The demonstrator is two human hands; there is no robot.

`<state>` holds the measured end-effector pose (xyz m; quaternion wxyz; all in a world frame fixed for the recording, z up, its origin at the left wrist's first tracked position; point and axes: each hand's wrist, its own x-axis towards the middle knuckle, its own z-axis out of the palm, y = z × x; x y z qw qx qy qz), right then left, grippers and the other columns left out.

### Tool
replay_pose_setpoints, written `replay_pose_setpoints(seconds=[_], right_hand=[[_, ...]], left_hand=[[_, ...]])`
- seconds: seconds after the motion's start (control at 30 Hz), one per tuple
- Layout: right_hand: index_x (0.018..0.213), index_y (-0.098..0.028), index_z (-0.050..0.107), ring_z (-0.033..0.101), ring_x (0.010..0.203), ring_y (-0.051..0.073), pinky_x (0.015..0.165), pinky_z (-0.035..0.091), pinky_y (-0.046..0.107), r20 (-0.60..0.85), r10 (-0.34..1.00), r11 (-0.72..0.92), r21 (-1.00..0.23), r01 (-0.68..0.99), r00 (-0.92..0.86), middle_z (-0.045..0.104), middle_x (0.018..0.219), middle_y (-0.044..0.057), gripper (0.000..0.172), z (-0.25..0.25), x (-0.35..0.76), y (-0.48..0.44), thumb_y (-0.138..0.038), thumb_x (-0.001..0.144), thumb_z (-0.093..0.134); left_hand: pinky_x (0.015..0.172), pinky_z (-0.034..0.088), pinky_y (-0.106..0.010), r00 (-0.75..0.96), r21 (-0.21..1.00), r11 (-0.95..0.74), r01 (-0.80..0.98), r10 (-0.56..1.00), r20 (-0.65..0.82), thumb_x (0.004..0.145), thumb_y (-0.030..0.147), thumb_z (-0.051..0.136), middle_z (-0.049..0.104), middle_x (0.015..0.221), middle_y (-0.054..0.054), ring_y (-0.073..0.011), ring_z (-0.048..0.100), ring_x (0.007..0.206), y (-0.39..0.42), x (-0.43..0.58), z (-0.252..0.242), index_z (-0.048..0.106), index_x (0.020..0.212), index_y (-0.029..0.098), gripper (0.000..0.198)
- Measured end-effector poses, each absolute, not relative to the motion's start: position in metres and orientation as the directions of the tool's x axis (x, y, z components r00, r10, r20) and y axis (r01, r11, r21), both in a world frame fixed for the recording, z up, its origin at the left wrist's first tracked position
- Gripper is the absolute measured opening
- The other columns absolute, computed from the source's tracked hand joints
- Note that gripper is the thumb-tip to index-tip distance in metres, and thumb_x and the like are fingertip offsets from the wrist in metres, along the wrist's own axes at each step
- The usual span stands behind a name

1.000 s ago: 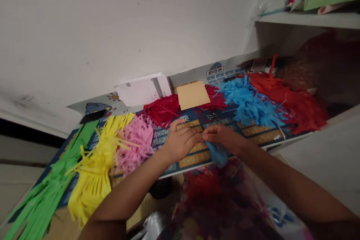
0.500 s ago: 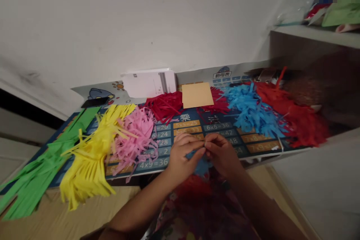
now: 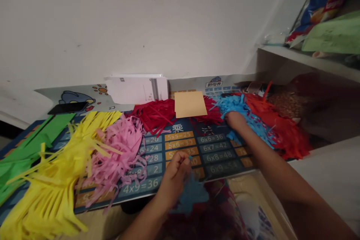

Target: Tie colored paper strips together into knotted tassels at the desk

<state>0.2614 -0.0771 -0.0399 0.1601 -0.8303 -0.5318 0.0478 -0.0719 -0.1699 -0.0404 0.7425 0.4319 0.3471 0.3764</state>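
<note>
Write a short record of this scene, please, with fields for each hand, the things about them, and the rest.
Left hand: holds a bunch of blue paper fringe at the mat's near edge.
Right hand: rests on a pile of blue paper strips.
Things: multiplication table mat; pink paper strips; orange-red paper strips.
Rest: yellow paper strips; green paper strips; dark red paper strips; tan card; phone; white paper stack; chip bag.
</note>
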Motion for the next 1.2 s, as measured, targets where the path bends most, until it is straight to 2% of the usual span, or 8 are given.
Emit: replay_pose_setpoints(seconds=[0.17, 0.27, 0.37, 0.43, 0.6, 0.8, 1.03, 1.2], right_hand=[[0.086, -0.014, 0.072, 0.066, 0.087, 0.023, 0.077, 0.048, 0.036, 0.119, 0.911, -0.364, -0.219, 0.905, 0.395, 0.072, 0.097, 0.016, 0.014, -0.032, 0.263, -0.088, -0.025, 0.091, 0.063], [0.106, -0.012, 0.072, 0.066, 0.095, 0.029, 0.079, 0.045, 0.039, 0.202, 0.906, -0.322, -0.241, 0.916, 0.372, 0.07, 0.11, 0.021, 0.024, -0.026, 0.246, -0.113, -0.024, 0.091, 0.059], [0.099, -0.018, 0.074, 0.067, 0.088, 0.025, 0.079, 0.048, 0.037, 0.355, 0.895, -0.053, -0.517, 0.854, 0.27, 0.073, 0.096, 0.012, 0.024, -0.029, 0.198, -0.152, -0.036, 0.091, 0.06], [0.094, -0.023, 0.075, 0.067, 0.084, 0.022, 0.077, 0.051, 0.035, 0.313, 0.937, 0.139, -0.74, 0.659, 0.154, 0.073, 0.089, 0.006, 0.021, -0.036, 0.157, -0.177, -0.039, 0.09, 0.062], [0.091, -0.028, 0.077, 0.069, 0.089, 0.02, 0.078, 0.056, 0.032, 0.219, 0.962, 0.172, -0.95, 0.26, 0.165, 0.074, 0.096, 0.003, 0.014, -0.057, 0.094, -0.206, -0.035, 0.088, 0.066], [0.091, -0.026, 0.076, 0.069, 0.081, 0.021, 0.073, 0.056, 0.032, 0.078, 0.964, 0.028, -0.981, 0.193, 0.256, 0.075, 0.091, 0.003, 0.018, -0.066, 0.089, -0.217, -0.042, 0.084, 0.07], [0.087, -0.025, 0.074, 0.068, 0.078, 0.022, 0.075, 0.053, 0.034, 0.207, 0.912, 0.069, -0.928, 0.365, 0.354, 0.073, 0.084, 0.003, 0.019, -0.065, 0.085, -0.236, -0.043, 0.085, 0.071], [0.084, -0.024, 0.071, 0.066, 0.074, 0.022, 0.071, 0.054, 0.035, 0.227, 0.897, 0.066, -0.917, 0.394, 0.378, 0.072, 0.082, 0.004, 0.021, -0.065, 0.087, -0.244, -0.045, 0.087, 0.069]], left_hand=[[0.043, 0.029, -0.017, 0.486, 0.916, 0.339, -0.215, 0.851, -0.201, 0.073, 0.062, 0.075, 0.049, 0.059, 0.008, -0.0045, 0.036, 0.044, -0.161, -0.075, -0.044, 0.05, 0.08, 0.02, 0.05], [0.05, 0.04, -0.02, 0.463, 0.952, 0.237, -0.193, 0.878, -0.125, 0.075, 0.058, 0.075, 0.059, 0.064, 0.003, -0.0081, 0.05, 0.052, -0.157, -0.074, -0.048, 0.057, 0.08, 0.018, 0.044], [0.053, 0.043, -0.022, 0.44, 0.977, 0.151, -0.153, 0.896, -0.07, 0.079, 0.052, 0.072, 0.059, 0.063, 0.003, -0.0105, 0.053, 0.055, -0.152, -0.071, -0.052, 0.063, 0.082, 0.017, 0.036], [0.055, 0.043, -0.023, 0.409, 0.996, 0.03, -0.081, 0.912, 0.006, 0.084, 0.046, 0.068, 0.061, 0.065, 0.001, -0.0113, 0.054, 0.057, -0.151, -0.069, -0.053, 0.067, 0.081, 0.017, 0.03], [0.065, 0.047, -0.025, 0.349, 0.964, -0.245, 0.109, 0.917, 0.193, 0.088, 0.032, 0.066, 0.07, 0.077, -0.003, -0.0141, 0.061, 0.069, -0.155, -0.071, -0.051, 0.073, 0.082, 0.017, 0.017], [0.069, 0.051, -0.026, 0.365, 0.896, -0.398, 0.195, 0.878, 0.311, 0.089, 0.028, 0.069, 0.073, 0.077, -0.003, -0.0153, 0.064, 0.072, -0.163, -0.081, -0.05, 0.073, 0.081, 0.018, 0.013], [0.072, 0.053, -0.028, 0.424, 0.75, -0.597, 0.285, 0.78, 0.46, 0.091, 0.023, 0.065, 0.075, 0.081, -0.004, -0.0168, 0.068, 0.077, -0.171, -0.08, -0.048, 0.072, 0.085, 0.019, 0.01], [0.07, 0.053, -0.027, 0.442, 0.728, -0.613, 0.307, 0.769, 0.461, 0.091, 0.025, 0.065, 0.074, 0.079, -0.003, -0.0164, 0.068, 0.074, -0.177, -0.077, -0.047, 0.072, 0.085, 0.02, 0.011]])
